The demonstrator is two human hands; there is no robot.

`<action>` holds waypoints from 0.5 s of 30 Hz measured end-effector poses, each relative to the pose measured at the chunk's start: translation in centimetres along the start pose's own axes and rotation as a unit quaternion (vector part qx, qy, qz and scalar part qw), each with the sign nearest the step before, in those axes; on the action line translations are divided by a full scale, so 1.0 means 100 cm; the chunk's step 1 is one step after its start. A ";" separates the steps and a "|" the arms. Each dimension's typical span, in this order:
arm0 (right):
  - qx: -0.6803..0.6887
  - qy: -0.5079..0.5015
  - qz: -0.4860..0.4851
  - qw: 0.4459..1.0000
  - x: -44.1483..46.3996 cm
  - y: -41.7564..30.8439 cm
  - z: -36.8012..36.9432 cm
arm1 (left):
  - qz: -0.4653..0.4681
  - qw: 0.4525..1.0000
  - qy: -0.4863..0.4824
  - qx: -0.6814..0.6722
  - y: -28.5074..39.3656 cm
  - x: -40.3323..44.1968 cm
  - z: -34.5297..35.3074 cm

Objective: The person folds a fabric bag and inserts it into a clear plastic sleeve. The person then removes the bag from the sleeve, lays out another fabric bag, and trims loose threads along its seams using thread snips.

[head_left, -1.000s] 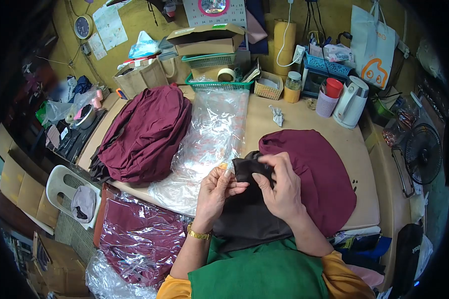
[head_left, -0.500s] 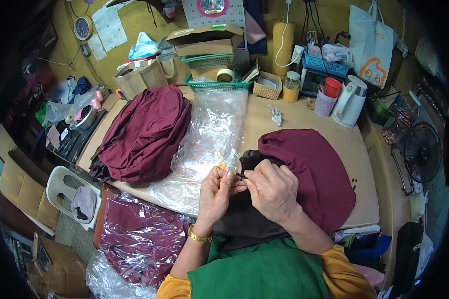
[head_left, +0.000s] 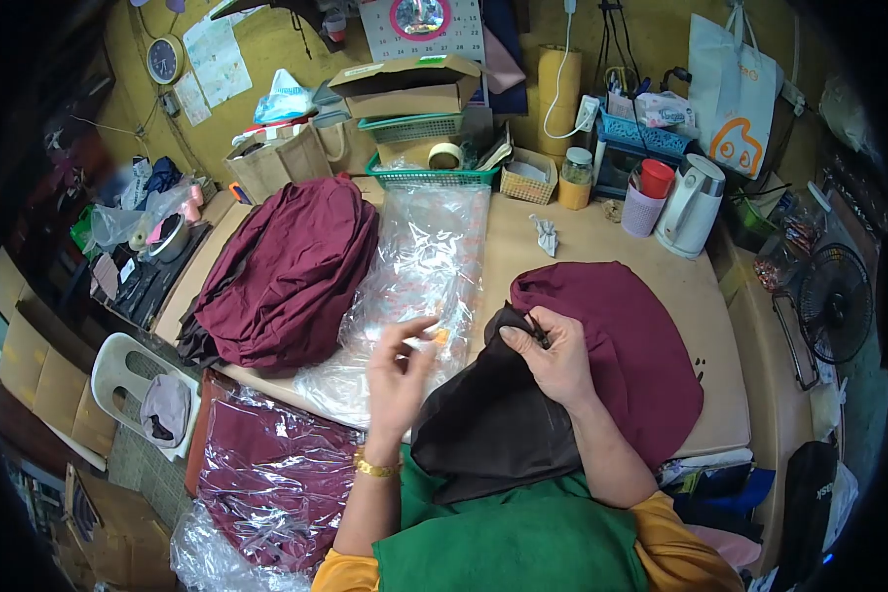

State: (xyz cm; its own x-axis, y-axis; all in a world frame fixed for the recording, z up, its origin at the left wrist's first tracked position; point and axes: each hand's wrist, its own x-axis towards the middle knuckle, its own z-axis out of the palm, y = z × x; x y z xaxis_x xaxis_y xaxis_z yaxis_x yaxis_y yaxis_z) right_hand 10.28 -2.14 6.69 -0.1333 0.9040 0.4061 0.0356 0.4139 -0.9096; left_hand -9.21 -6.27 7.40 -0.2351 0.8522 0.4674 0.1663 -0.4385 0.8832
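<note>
My right hand (head_left: 558, 357) pinches the gathered edge of a black cloth (head_left: 498, 419), which drapes down towards my lap. Beside it on the table bulges a maroon fabric piece (head_left: 622, 345), apparently joined to the black cloth. My left hand (head_left: 400, 380), with a gold bracelet at the wrist, is raised apart from the cloth, its fingers spread and slightly blurred. Behind that hand lie clear plastic bags (head_left: 429, 247) in a flat stack, with a small orange patch (head_left: 441, 337) near my fingertips.
A heap of maroon fabric pieces (head_left: 281, 276) lies on the left of the table. A plastic-wrapped maroon bundle (head_left: 276, 474) sits below the front edge. Along the back stand a green basket (head_left: 434, 178), a jar (head_left: 575, 178) and a white kettle (head_left: 691, 207). A crumpled scrap (head_left: 545, 235) lies nearby.
My left hand has let go and moved left, away from my right hand. My right hand has turned and still grips the black cloth, which now shows more fully.
</note>
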 end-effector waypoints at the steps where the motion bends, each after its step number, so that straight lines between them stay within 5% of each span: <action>1: 0.001 -0.002 0.001 1.000 -0.001 -0.002 0.003 | 0.011 0.993 -0.066 0.092 0.000 0.000 0.001; 8: -0.041 0.001 -0.004 0.999 -0.005 -0.010 0.002 | -0.091 0.991 -0.098 -0.001 -0.014 -0.002 0.013; 14: -0.033 0.002 -0.018 0.999 -0.005 -0.010 0.005 | -0.039 0.998 -0.039 0.014 -0.022 -0.005 0.009; 15: -0.033 0.001 -0.019 0.999 -0.005 -0.009 0.005 | 0.041 0.997 -0.035 0.060 -0.023 -0.004 0.008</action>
State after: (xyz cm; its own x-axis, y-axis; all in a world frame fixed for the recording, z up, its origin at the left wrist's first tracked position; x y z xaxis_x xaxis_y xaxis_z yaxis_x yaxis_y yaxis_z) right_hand 9.82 -3.02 7.27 -0.1340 0.8877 0.4405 0.0966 0.4541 -0.8857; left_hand -8.74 -5.32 5.14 -0.1489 0.8343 0.5309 0.2973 -0.4743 0.8286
